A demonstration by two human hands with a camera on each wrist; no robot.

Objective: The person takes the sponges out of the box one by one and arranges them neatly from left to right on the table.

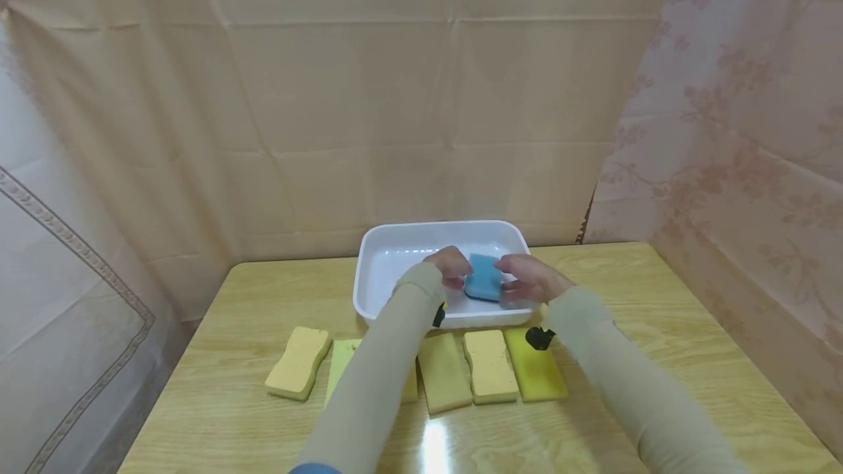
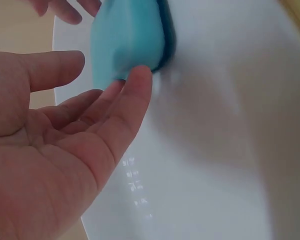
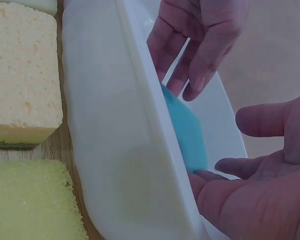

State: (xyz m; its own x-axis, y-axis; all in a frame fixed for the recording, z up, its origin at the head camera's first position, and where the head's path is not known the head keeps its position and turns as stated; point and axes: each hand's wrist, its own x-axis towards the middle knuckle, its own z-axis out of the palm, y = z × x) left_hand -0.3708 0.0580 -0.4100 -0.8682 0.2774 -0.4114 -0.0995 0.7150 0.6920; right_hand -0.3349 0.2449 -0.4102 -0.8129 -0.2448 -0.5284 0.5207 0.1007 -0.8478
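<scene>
A light-blue sponge (image 1: 484,278) with a dark underside lies inside the white tray (image 1: 391,276), between my two hands. My left hand (image 1: 451,264) is at its left side. In the left wrist view its fingertips (image 2: 141,77) touch or nearly touch the sponge (image 2: 127,40), while the thumb stands apart from it. My right hand (image 1: 530,276) is at the sponge's right side. The right wrist view shows its fingers low beside the sponge (image 3: 187,130), partly hidden by the tray wall, with the thumb raised clear of it.
Several sponges lie in front of the tray: a wavy yellow one (image 1: 299,363) at far left, a pale green one (image 1: 340,357), a tan one (image 1: 445,373), another wavy one (image 1: 490,366) and a yellow-green one (image 1: 536,364). My left forearm covers part of the row. A curtain (image 1: 421,108) hangs behind.
</scene>
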